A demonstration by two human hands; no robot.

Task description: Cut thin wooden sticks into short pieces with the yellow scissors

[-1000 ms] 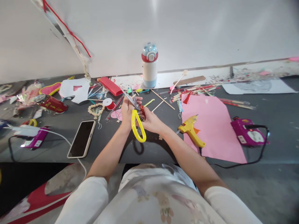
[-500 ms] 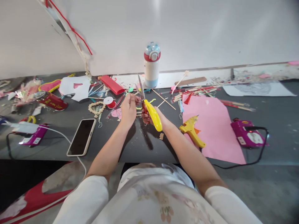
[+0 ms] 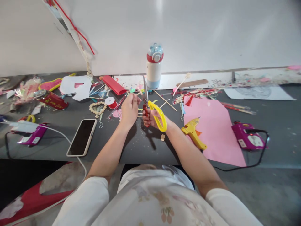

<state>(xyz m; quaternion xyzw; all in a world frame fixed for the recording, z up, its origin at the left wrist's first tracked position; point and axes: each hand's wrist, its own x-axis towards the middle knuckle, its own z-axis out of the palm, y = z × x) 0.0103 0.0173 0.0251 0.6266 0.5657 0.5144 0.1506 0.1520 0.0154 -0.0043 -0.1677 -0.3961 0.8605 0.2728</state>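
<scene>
My right hand (image 3: 152, 118) is closed around the scissors (image 3: 158, 113), with one yellow handle loop and one red one. The steel blades point away from me and stand apart. Just left of them, my left hand (image 3: 130, 108) is closed in a pinch near the blades. Whatever is between its fingertips is too small to make out. Behind the hands lie thin wooden sticks (image 3: 165, 100) and yellow-green scraps. A small piece of wood (image 3: 162, 137) rests on the table in front of my right hand.
Behind the hands stands a bottle (image 3: 154, 69). To the right are a yellow glue gun (image 3: 194, 131), pink paper (image 3: 213, 125) and a purple power box (image 3: 248, 136). A phone (image 3: 82, 138), a red ribbon spool (image 3: 111, 103), a beaded ring (image 3: 97, 109) and a can (image 3: 51, 99) lie left.
The scissors have turned in my right hand, so the yellow loop shows its opening and the blades point more directly away. My left hand keeps its pinch, almost in place.
</scene>
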